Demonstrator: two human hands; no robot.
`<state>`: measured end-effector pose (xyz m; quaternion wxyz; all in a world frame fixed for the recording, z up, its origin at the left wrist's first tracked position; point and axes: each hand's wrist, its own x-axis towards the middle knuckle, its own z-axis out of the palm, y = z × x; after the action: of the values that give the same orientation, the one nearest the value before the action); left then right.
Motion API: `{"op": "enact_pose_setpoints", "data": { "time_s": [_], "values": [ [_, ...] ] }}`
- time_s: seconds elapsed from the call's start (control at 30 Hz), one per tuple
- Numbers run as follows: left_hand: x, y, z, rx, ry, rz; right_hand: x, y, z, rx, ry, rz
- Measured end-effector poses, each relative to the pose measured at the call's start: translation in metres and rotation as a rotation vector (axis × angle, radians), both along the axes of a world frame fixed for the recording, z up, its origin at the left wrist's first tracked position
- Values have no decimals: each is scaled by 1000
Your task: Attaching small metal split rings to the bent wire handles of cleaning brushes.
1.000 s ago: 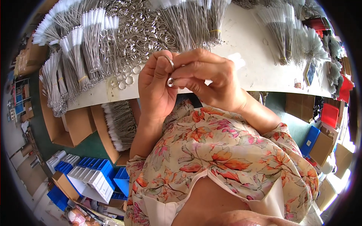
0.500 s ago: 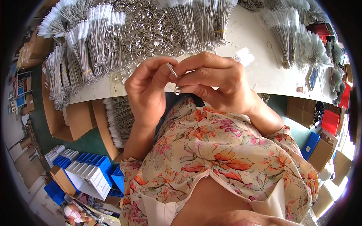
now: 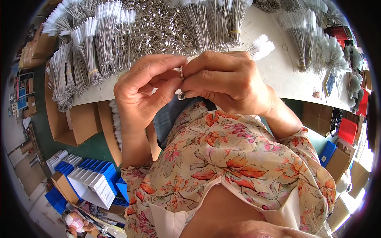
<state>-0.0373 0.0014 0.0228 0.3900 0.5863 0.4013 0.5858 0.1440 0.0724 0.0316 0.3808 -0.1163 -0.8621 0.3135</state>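
My left hand (image 3: 145, 89) and my right hand (image 3: 224, 81) meet in front of my chest, just below the edge of the white table (image 3: 278, 75). Between their fingertips they pinch a small metal ring (image 3: 182, 73); a second small loop (image 3: 181, 96) hangs just under it. A white-bristled wire brush (image 3: 261, 46) sticks out from behind my right hand toward the table. How the brush joins the ring is hidden by the fingers.
A heap of metal rings (image 3: 160, 27) lies at the table's far middle. Bundles of wire brushes (image 3: 97, 43) with white bristle tips fan out left, centre and right (image 3: 313, 39). Cardboard boxes (image 3: 77, 119) and blue bins (image 3: 95, 174) stand on the floor at left.
Both hands have come closer to me and lower, off the table edge, still pinching the ring. The view has shifted slightly, so the table sits higher in the picture.
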Motion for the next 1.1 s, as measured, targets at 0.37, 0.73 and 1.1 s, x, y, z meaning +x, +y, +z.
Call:
{"op": "enact_pose_setpoints", "data": {
  "time_s": [0.37,0.73,1.1],
  "values": [
    [10,-1,-5,187,-19,179,-9,-4,-1,-545,162,117],
    [6,10,1,225,175,268,-14,7,9,-1016,81,54],
    [-1,16,5,31,62,51,-3,31,19,-970,-162,142]
  ]
}}
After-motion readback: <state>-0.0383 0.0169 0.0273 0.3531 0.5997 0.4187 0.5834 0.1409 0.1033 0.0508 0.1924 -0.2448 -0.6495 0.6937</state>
